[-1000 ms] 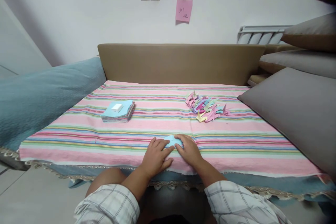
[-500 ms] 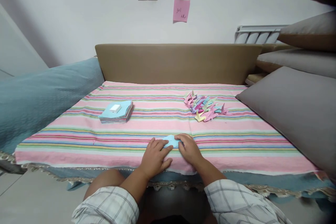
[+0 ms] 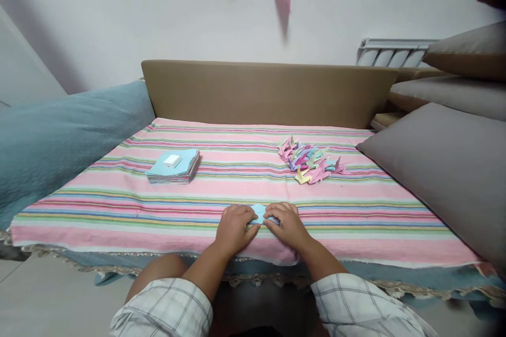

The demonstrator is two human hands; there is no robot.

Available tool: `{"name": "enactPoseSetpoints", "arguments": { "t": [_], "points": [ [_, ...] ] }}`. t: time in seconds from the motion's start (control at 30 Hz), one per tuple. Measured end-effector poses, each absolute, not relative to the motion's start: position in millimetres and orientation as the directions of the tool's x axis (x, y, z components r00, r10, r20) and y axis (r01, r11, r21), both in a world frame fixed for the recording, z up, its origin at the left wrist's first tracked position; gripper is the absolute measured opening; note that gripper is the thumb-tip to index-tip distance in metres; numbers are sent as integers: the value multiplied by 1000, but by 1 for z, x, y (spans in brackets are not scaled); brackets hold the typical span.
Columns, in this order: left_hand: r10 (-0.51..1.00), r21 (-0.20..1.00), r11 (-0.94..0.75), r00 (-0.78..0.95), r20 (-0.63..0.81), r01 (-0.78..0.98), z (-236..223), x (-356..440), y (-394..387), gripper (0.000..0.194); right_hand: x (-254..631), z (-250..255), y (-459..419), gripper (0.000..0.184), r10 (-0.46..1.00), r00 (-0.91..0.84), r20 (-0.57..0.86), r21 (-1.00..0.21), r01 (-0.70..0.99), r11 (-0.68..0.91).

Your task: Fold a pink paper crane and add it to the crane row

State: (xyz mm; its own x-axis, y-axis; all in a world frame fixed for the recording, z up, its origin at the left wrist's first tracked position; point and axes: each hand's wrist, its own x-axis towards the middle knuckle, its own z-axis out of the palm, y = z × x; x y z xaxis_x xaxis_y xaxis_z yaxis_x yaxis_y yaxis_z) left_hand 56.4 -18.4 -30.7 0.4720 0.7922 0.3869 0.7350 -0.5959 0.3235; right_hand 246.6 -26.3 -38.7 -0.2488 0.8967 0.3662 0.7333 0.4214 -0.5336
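Observation:
A small light blue folded paper point(image 3: 259, 212) lies on the striped cloth point(image 3: 245, 184) near its front edge. My left hand point(image 3: 234, 228) presses on the paper's left side with curled fingers. My right hand point(image 3: 288, 224) holds its right side, fingertips pinched on the fold. Both hands meet over the paper, and most of it is hidden under the fingers.
A stack of light blue paper squares point(image 3: 173, 167) with a small white block point(image 3: 172, 159) on top lies at the left. A pile of several coloured folded paper cranes point(image 3: 309, 159) sits at the right. Grey cushions point(image 3: 438, 163) fill the right side, a teal blanket point(image 3: 59, 137) the left.
My hands have drawn closer together over the blue paper, covering more of it. The pink note on the wall now hangs curled and blurred.

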Motion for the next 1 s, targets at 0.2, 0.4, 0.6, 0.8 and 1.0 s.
{"name": "enactPoseSetpoints", "arguments": {
  "t": [0.2, 0.4, 0.6, 0.8, 1.0],
  "points": [
    [831, 378, -550, 446, 332, 744, -27, 57, -13, 15, 246, -38, -27, 9, 905, -245, 347, -540, 737, 407],
    [842, 394, -537, 446, 304, 746, -26, 57, -11, 14, 246, -37, -27, 10, 906, -241, 348, -544, 735, 404],
    [850, 410, -525, 433, 301, 746, -26, 58, -11, 13, 245, -40, -28, 9, 903, -231, 362, -535, 742, 404],
    [841, 397, -539, 445, 309, 743, -26, 58, -12, 13, 245, -40, -29, 8, 900, -235, 368, -531, 741, 411],
    [845, 401, -532, 438, 305, 746, -26, 58, -11, 13, 246, -41, -29, 9, 895, -247, 372, -521, 743, 421]
  ]
}}
